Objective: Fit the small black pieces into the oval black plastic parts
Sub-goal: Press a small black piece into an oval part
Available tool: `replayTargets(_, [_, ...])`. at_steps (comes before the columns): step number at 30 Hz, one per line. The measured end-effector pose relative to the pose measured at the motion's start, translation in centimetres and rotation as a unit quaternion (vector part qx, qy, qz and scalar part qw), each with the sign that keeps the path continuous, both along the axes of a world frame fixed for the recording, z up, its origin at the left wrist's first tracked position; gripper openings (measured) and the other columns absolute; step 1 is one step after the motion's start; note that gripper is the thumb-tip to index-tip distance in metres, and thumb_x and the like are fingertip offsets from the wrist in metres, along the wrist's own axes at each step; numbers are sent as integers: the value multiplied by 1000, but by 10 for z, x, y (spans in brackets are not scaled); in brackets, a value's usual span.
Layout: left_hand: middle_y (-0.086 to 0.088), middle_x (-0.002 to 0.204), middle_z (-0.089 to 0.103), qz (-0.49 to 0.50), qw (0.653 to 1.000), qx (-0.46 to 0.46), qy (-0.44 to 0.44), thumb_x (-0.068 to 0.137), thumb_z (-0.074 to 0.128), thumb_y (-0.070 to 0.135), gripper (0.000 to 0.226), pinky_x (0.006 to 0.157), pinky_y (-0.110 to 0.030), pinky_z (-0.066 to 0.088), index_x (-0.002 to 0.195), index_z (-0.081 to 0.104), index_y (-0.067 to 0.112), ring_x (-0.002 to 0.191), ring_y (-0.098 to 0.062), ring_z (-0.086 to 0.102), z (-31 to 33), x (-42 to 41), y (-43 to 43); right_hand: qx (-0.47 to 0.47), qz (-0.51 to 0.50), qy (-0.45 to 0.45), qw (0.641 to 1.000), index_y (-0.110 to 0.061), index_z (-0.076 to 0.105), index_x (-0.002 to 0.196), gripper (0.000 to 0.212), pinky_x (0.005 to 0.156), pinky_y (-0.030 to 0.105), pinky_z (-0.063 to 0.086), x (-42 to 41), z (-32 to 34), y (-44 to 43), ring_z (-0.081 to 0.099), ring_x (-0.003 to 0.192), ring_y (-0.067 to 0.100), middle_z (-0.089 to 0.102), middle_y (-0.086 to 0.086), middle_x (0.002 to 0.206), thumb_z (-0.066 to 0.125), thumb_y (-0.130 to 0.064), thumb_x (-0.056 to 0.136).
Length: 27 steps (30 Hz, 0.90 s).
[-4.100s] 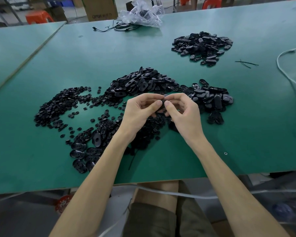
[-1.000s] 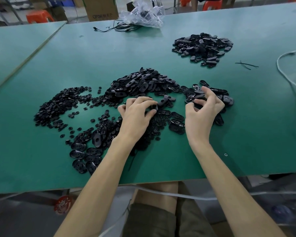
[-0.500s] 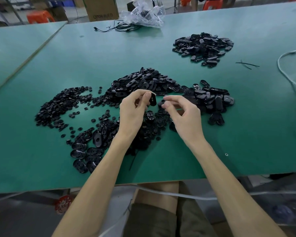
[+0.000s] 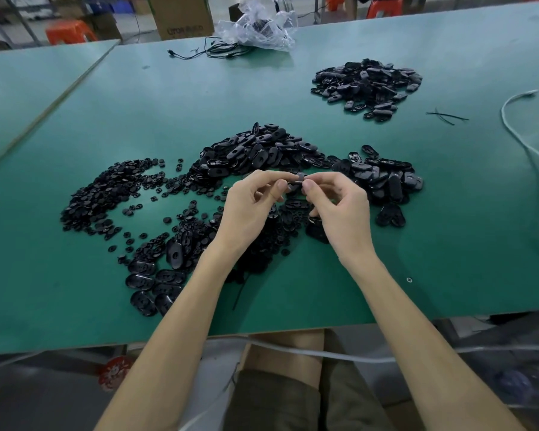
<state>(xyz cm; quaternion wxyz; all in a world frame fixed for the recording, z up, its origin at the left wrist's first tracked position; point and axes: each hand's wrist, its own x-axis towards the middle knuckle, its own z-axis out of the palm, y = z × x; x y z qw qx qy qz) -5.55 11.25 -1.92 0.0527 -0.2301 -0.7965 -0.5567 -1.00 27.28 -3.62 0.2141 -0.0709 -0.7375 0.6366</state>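
Observation:
My left hand [image 4: 249,209] and my right hand [image 4: 339,209] meet above the middle of the green table [image 4: 293,98]. Together their fingertips pinch one oval black part [image 4: 296,183]; whether a small piece sits in it is hidden by my fingers. Behind the hands lies a big heap of oval black parts [image 4: 262,150], with more ovals [image 4: 383,178] to the right. A spread of small black pieces [image 4: 106,194] lies to the left. Several ovals [image 4: 156,281] lie near my left forearm.
A separate pile of oval parts [image 4: 367,85] sits at the far right. A crumpled clear plastic bag [image 4: 255,26] and black cables [image 4: 206,51] are at the far edge. A white cable [image 4: 526,147] runs along the right side. Thin black ties [image 4: 445,116] lie beside it.
A second ago both hands were down on the heaps, picking. They lifted and came together, and now hold one oval part between their fingertips.

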Motion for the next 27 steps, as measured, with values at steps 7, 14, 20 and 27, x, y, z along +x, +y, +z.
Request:
replayTargets(7, [4, 106, 65, 224, 957, -176, 59, 101, 65, 15, 15, 100, -33, 43, 113, 75, 19, 101, -16, 58, -10, -7, -8, -13, -39, -21, 999, -17, 73, 104, 13, 84, 49, 61, -2, -1, 1, 70, 91, 14, 74, -4, 96, 78, -14, 92])
replayTargets(14, [6, 106, 62, 229, 935, -265, 56, 101, 67, 27, 15, 86, -29, 17, 112, 77, 27, 109, -17, 48, -15, -7, -6, 6, -36, -17, 999, -19, 71, 104, 15, 86, 51, 60, -1, -1, 0, 66, 87, 7, 72, -5, 95, 76, -12, 92])
replayTargets(20, [6, 100, 65, 227, 933, -272, 59, 98, 70, 32, 12, 85, -30, 15, 104, 79, 27, 105, -17, 48, -14, -6, -9, 22, -38, -13, 999, -19, 72, 104, 15, 89, 35, 59, -1, -2, 1, 66, 85, 3, 72, -7, 94, 77, -13, 91])
replayTargets(27, [8, 95, 60, 208, 940, -266, 44, 92, 74, 42, 13, 83, -30, 13, 94, 75, 29, 105, -17, 45, -14, -5, -7, 19, -30, -7, 999, -21, 71, 104, 17, 86, 30, 59, -1, -1, 0, 67, 84, 4, 72, -8, 93, 77, -12, 91])
